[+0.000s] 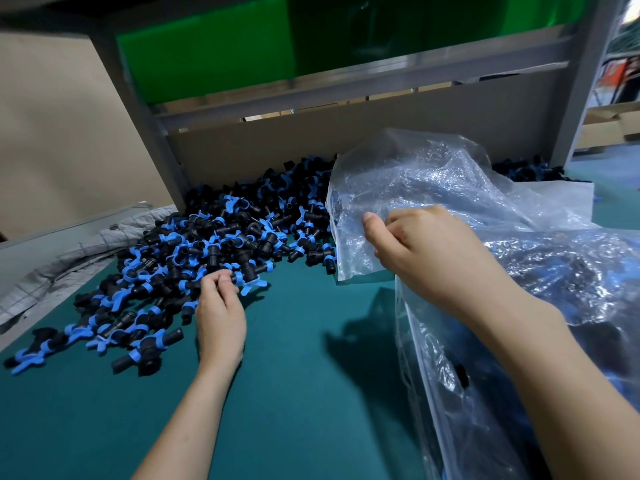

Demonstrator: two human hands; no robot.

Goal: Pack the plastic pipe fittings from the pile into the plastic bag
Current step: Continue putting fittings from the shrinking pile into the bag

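Note:
A big pile of black pipe fittings with blue collars (207,244) spreads over the green table top from the back wall to the front left. My left hand (220,313) is at the pile's near edge, its fingers curled round a black and blue fitting (242,280). A clear plastic bag (426,188) stands open on the right. My right hand (426,251) pinches the bag's near rim and holds it up.
A second clear bag (554,306) filled with dark fittings lies under my right forearm. A grey checked cloth (69,251) lies at the left edge. A grey metal frame (145,109) and a cardboard wall (346,140) close off the back.

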